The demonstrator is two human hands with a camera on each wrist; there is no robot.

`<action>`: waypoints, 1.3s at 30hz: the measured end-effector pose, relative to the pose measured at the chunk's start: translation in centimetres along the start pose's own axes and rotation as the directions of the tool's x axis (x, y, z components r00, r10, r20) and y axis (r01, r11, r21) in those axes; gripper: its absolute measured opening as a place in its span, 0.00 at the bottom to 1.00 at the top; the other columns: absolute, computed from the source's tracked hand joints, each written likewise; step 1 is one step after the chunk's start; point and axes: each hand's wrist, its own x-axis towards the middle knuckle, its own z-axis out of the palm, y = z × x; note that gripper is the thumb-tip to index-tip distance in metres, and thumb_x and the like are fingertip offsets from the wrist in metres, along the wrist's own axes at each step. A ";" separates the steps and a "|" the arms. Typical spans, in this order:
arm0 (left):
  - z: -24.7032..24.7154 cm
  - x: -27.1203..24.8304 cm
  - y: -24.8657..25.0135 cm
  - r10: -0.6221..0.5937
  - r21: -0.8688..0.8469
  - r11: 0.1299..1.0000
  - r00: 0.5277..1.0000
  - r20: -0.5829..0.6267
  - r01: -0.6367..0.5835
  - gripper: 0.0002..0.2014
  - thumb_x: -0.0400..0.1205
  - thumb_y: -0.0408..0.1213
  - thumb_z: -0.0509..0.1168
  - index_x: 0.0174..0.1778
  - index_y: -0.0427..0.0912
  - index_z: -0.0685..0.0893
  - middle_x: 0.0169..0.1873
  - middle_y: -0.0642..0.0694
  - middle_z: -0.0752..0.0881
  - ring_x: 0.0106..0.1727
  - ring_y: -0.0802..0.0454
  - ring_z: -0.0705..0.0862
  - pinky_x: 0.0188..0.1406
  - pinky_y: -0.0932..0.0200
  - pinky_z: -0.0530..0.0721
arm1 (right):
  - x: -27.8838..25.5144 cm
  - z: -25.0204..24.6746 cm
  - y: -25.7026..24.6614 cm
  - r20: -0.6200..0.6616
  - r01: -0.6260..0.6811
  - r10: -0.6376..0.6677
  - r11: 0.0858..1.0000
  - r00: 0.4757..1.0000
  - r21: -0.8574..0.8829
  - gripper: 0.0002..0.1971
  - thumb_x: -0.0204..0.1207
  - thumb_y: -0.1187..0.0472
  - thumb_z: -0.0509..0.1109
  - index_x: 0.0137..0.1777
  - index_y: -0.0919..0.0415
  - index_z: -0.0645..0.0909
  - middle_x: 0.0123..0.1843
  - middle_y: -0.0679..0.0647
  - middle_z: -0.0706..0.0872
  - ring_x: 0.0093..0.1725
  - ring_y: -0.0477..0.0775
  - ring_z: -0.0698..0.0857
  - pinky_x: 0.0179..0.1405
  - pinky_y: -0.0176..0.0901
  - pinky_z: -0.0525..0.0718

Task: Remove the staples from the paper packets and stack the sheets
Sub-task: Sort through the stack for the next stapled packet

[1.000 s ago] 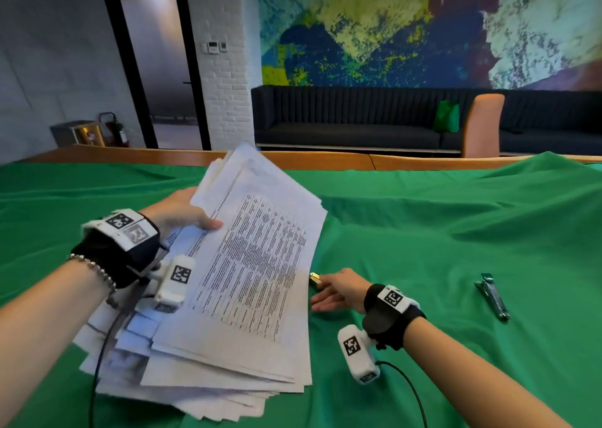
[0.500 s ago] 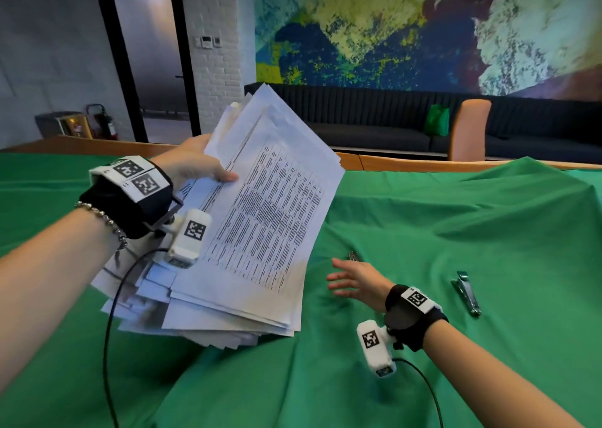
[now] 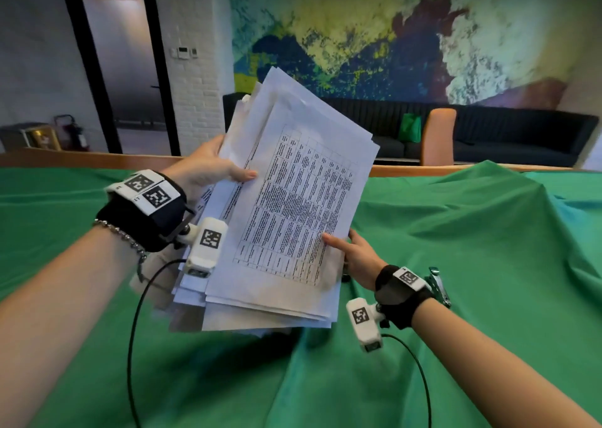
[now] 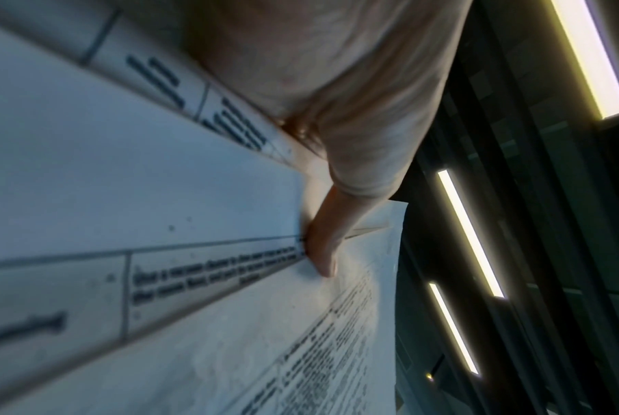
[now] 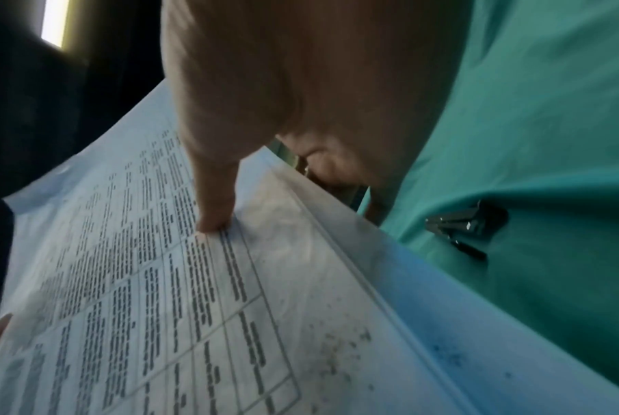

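Both hands hold one thick pile of papers (image 3: 286, 219) off the green cloth (image 3: 456, 264): the left hand (image 3: 208, 167) pinches its far-left edge, the right hand (image 3: 355, 255) grips the near-right edge. Sheets look gathered but uneven, so squaring and setting down seem left; whether staples remain I cannot tell. Its long axis tilts up and away from the person, and the staple remover (image 3: 439, 284) lies near the right wrist.

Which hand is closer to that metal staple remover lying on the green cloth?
Right. The right hand grips the paper stack's near edge, with the staple remover just beyond its wrist. The left hand holds the stack's far side.
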 end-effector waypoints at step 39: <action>4.2 -1.8 -9.6 0.150 -0.133 0.977 0.981 -0.125 -0.166 0.16 0.85 0.50 0.54 0.65 0.46 0.68 0.48 0.53 0.85 0.34 0.76 0.84 0.30 0.79 0.78 | -2.6 -0.8 -2.9 -0.249 0.254 -0.298 0.947 0.921 -0.194 0.22 0.69 0.60 0.79 0.63 0.60 0.81 0.55 0.53 0.90 0.51 0.50 0.90 0.47 0.39 0.88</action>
